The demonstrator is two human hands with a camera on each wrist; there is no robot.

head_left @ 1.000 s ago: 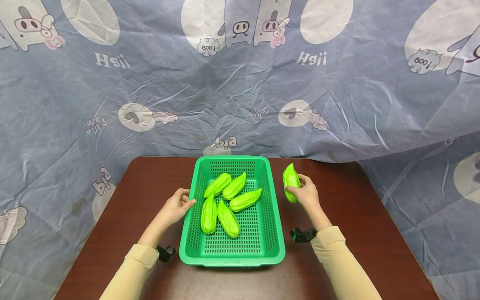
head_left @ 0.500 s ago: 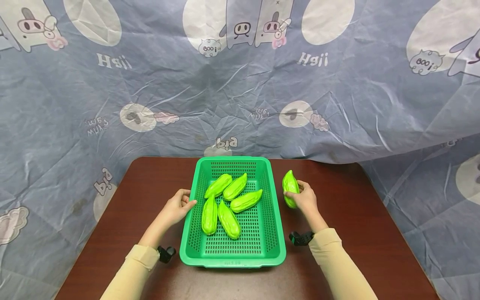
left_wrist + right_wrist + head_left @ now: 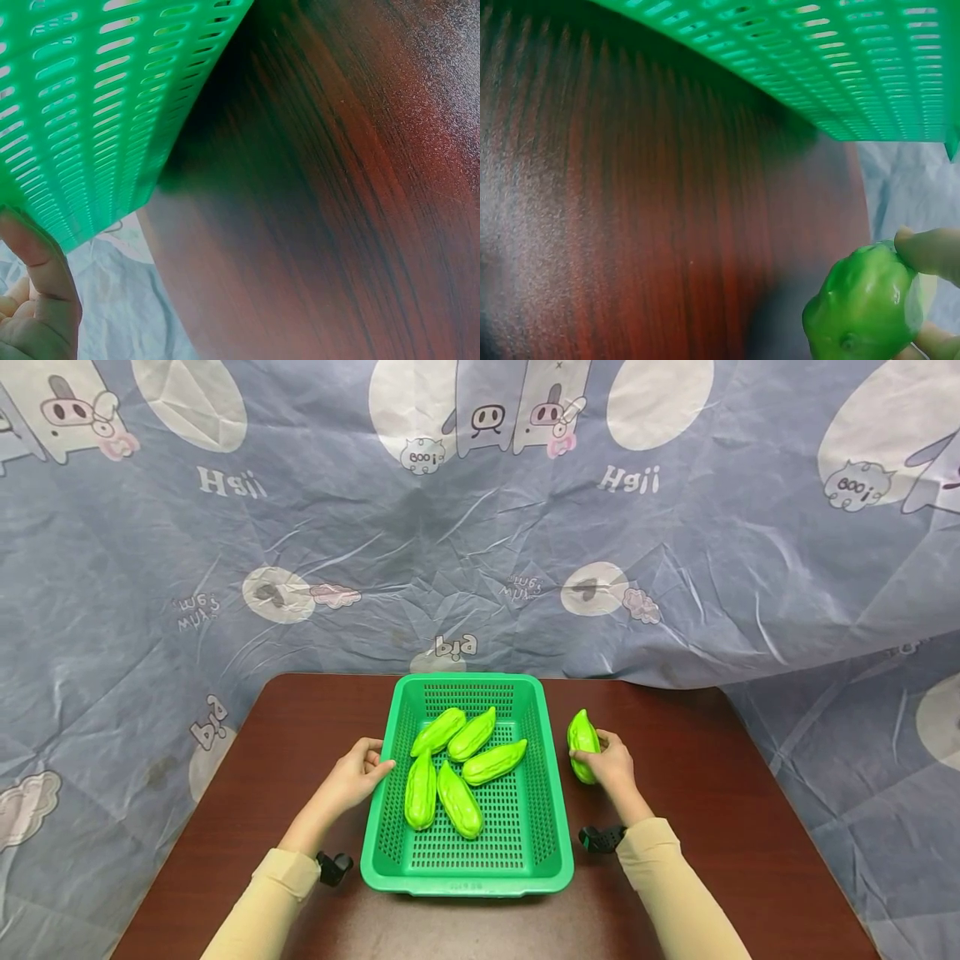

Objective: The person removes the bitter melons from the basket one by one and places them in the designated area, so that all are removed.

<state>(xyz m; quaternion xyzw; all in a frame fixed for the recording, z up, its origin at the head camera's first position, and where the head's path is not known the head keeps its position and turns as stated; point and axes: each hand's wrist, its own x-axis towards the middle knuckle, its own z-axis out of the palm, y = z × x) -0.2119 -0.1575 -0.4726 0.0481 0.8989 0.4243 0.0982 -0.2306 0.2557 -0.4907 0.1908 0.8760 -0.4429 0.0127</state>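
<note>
My right hand [image 3: 613, 767] holds a bright green bitter melon [image 3: 581, 739] between thumb and fingers, with its pointed end facing away from me. It is just right of a green plastic basket [image 3: 465, 886], outside it. The right wrist view shows the melon's rounded end [image 3: 862, 304] close up; I cannot tell whether it touches the table. My left hand [image 3: 354, 777] grips the basket's left rim, the thumb over the edge and the other fingers outside. Inside the basket lie several more bitter melons [image 3: 459, 802], mostly toward its left and far side.
The basket stands on a dark reddish-brown wooden table [image 3: 720, 827], with slotted walls and floor. A blue-grey printed cloth [image 3: 465, 543] hangs behind the table and down its sides. Each wrist wears a small black camera [image 3: 600, 838].
My right hand has come down and slightly toward me with the bitter melon, still beside the basket. The left hand keeps its place on the rim, and the melons in the basket lie as before.
</note>
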